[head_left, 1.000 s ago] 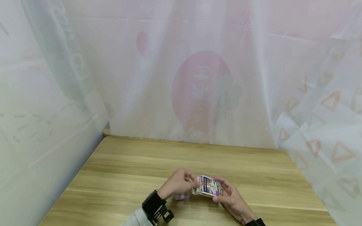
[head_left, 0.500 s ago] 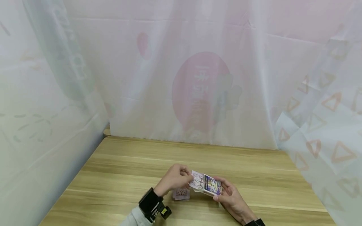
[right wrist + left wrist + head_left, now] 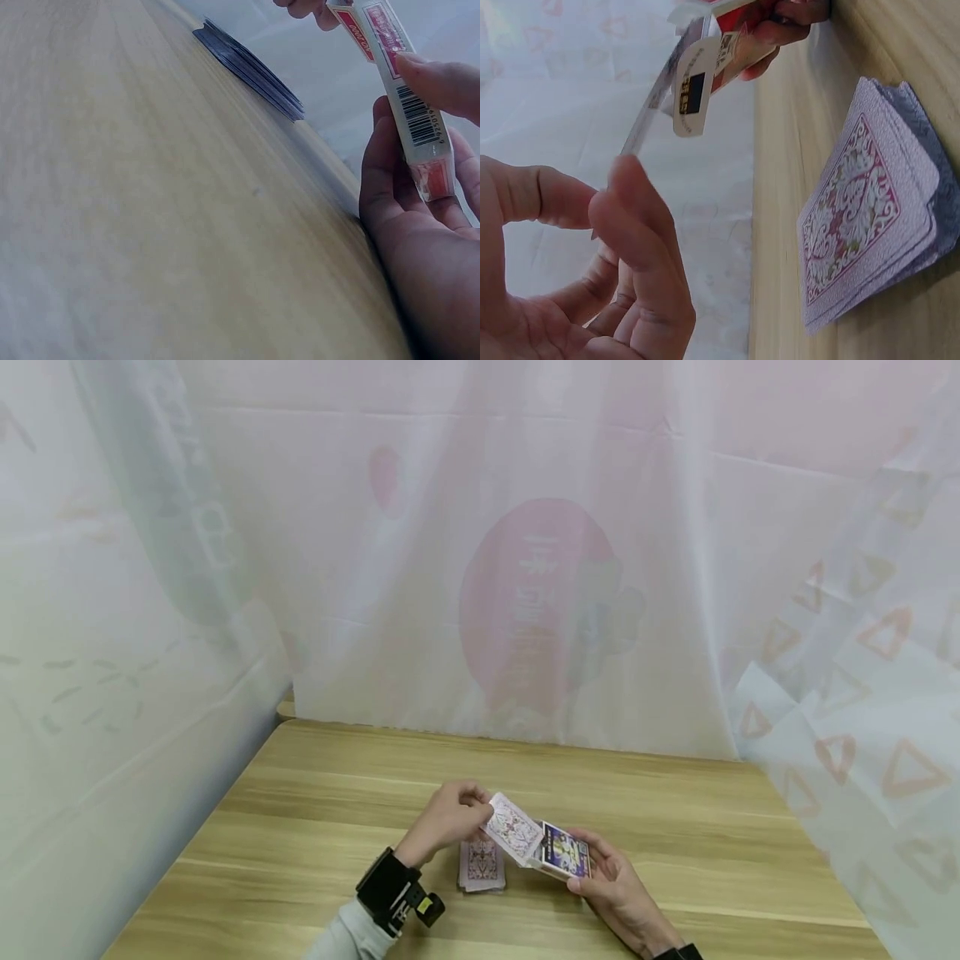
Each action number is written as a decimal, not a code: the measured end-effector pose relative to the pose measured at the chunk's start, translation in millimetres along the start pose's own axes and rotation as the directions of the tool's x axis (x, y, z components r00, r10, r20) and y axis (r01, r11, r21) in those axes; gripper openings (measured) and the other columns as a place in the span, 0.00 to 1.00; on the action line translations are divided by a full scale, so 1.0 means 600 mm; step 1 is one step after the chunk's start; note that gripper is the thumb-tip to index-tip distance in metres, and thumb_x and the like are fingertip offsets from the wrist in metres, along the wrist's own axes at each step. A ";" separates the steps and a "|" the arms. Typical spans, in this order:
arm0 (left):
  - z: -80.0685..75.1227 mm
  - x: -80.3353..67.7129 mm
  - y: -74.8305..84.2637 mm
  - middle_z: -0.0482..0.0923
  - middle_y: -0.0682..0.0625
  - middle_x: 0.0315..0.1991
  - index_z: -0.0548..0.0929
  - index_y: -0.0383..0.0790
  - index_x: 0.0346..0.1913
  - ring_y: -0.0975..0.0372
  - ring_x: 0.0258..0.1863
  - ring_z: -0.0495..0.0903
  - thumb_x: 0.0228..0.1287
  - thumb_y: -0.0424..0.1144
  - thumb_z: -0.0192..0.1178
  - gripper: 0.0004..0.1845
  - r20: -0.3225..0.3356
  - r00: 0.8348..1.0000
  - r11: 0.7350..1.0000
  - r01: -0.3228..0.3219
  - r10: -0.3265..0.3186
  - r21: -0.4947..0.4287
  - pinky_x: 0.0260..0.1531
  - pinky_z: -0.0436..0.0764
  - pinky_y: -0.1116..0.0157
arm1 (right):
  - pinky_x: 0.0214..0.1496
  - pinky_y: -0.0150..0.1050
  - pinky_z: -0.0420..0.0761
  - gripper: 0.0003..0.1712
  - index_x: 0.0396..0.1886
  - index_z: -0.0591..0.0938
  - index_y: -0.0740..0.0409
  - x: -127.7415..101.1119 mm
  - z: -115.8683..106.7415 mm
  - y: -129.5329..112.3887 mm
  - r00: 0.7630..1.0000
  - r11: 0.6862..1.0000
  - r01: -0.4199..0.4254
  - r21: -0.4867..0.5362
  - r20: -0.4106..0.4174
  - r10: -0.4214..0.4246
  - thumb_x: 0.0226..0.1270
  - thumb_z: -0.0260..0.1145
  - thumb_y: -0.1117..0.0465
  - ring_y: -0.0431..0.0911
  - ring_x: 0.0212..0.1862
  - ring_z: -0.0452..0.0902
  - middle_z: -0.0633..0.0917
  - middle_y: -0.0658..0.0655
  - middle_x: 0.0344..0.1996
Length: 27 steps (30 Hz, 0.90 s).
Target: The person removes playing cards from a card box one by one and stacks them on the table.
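Observation:
My left hand (image 3: 448, 814) pinches playing cards (image 3: 514, 828) by one corner, between thumb and fingers. Their patterned backs face up in the head view, and their other end lies at the mouth of a card box (image 3: 566, 850). That box, purple and white on top with a barcode along its side (image 3: 420, 116), is gripped by my right hand (image 3: 618, 889), thumb on the near side and fingers behind. An end flap (image 3: 693, 94) hangs open toward the left hand. Below the left hand a stack of cards (image 3: 482, 865) rests on the table, backs up and slightly uneven.
The wooden table (image 3: 337, 785) runs back to a pale printed curtain (image 3: 390, 677). More curtain hangs along the left and right sides. A black wrist camera mount (image 3: 390, 889) is strapped to the left forearm.
My left hand has moved left and away from me, drawing the cards out of the box and turning them. More of the stack below now shows. The right hand and box stay nearly still.

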<state>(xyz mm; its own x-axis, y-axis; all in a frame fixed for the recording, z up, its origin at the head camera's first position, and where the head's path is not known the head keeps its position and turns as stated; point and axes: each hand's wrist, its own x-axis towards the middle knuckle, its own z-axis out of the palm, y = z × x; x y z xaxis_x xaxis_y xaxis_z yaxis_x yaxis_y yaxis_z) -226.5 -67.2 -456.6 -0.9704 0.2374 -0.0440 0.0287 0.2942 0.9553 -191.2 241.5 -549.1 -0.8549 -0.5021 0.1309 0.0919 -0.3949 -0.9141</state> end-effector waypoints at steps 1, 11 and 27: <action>-0.003 0.001 -0.001 0.84 0.44 0.38 0.85 0.34 0.45 0.60 0.27 0.84 0.68 0.34 0.64 0.08 -0.007 1.000 1.000 -0.003 0.003 0.011 0.32 0.89 0.59 | 0.73 0.37 0.76 0.43 0.80 0.61 0.66 0.000 0.000 0.000 1.000 1.000 0.002 0.000 0.001 -0.002 0.66 0.60 0.83 0.43 0.70 0.76 0.72 0.52 0.72; -0.022 0.009 -0.012 0.87 0.42 0.49 0.89 0.37 0.50 0.58 0.38 0.83 0.65 0.34 0.62 0.14 -0.073 0.997 0.996 -0.005 0.011 0.085 0.35 0.83 0.62 | 0.73 0.37 0.76 0.43 0.80 0.61 0.64 -0.003 0.001 -0.004 1.000 1.000 -0.013 -0.014 -0.017 0.013 0.67 0.61 0.82 0.43 0.70 0.76 0.72 0.52 0.72; -0.020 0.025 -0.064 0.86 0.47 0.37 0.88 0.38 0.41 0.60 0.31 0.82 0.60 0.29 0.66 0.07 0.003 0.999 0.981 0.036 -0.038 0.193 0.31 0.82 0.64 | 0.72 0.36 0.77 0.42 0.80 0.61 0.66 0.002 0.001 0.000 1.000 1.000 -0.009 -0.027 -0.002 0.009 0.68 0.60 0.82 0.44 0.69 0.76 0.70 0.52 0.73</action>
<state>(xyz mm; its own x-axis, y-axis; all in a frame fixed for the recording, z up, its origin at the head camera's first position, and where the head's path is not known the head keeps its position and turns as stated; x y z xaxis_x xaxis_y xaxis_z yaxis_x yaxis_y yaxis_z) -244.8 -85.9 -490.2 -0.9700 0.2291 -0.0809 0.0391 0.4758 0.8787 -192.1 240.5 -548.8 -0.8551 -0.5040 0.1215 0.0859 -0.3689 -0.9255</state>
